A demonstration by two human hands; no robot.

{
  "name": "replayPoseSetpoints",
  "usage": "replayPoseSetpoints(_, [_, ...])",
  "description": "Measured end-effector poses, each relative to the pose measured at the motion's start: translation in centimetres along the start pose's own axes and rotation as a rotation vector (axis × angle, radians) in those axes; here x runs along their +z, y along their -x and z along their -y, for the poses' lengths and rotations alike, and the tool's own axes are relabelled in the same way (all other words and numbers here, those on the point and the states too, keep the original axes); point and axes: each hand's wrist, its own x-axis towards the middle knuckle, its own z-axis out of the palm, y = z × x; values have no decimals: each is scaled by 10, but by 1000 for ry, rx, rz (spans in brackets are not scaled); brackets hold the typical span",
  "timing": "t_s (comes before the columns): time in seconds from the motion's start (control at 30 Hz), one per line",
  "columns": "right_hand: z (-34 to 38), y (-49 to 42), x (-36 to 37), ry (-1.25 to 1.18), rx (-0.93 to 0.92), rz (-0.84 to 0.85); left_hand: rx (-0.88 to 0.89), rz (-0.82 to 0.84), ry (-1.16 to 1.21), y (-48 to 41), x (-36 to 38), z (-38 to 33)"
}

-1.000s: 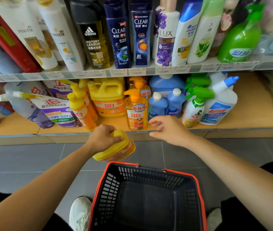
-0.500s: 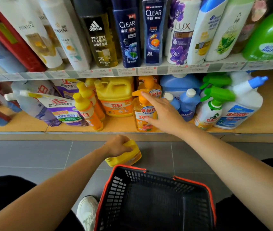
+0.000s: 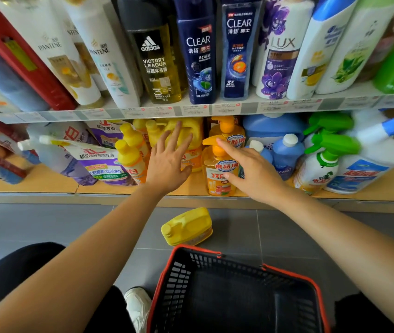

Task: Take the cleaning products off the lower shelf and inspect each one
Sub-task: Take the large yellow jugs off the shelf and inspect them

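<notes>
On the lower shelf (image 3: 47,183) stand several cleaning products. My left hand (image 3: 169,162) reaches in with fingers spread, its fingertips over a big yellow jug (image 3: 191,133) at the back, and holds nothing. My right hand (image 3: 253,169) lies against the right side of an orange pump bottle (image 3: 215,174) at the shelf's front edge, index finger near the pump and thumb on the label, fingers fairly straight. A second yellow jug (image 3: 187,227) lies on its side on the grey floor, between the shelf and the basket.
A black basket with a red rim (image 3: 215,251) stands on the floor below my arms. Yellow squeeze bottles (image 3: 128,152), a refill pouch (image 3: 100,164), blue bottles (image 3: 287,152), green-triggered sprays (image 3: 323,162) and a white cleaner bottle (image 3: 369,169) crowd the lower shelf. Shampoo bottles (image 3: 200,56) fill the shelf above.
My left hand let go of the yellow jug, which now lies on the floor, and rose to the jug on the shelf. My right hand stays at the orange pump bottle.
</notes>
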Motion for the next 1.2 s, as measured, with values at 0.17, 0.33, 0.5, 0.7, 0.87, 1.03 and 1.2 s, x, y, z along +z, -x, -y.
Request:
replayPoseSetpoints(0.17, [0,1,1,3,-2,3,-33,-13,-75,1,7,-4])
replayPoseSetpoints(0.33, [-1,1,0,-1,-5,16,-72,-3,-64,-9,3,3])
replayPoseSetpoints(0.5, [-2,1,1,-6,-5,18,-66,-88,-54,1,1,5])
replayPoseSetpoints(0.7, [-1,0,2,-13,-10,-1,-39,-265,-8,12,-5,6])
replayPoseSetpoints(0.87, [1,-1,2,-22,10,-7,-30,-194,30,8,-22,13])
replayPoseSetpoints(1.03, [6,0,0,-52,39,28,85,10,67,4,-32,16])
replayPoseSetpoints(1.2, [10,1,-5,-210,81,72,-169,-30,241,4,-47,22])
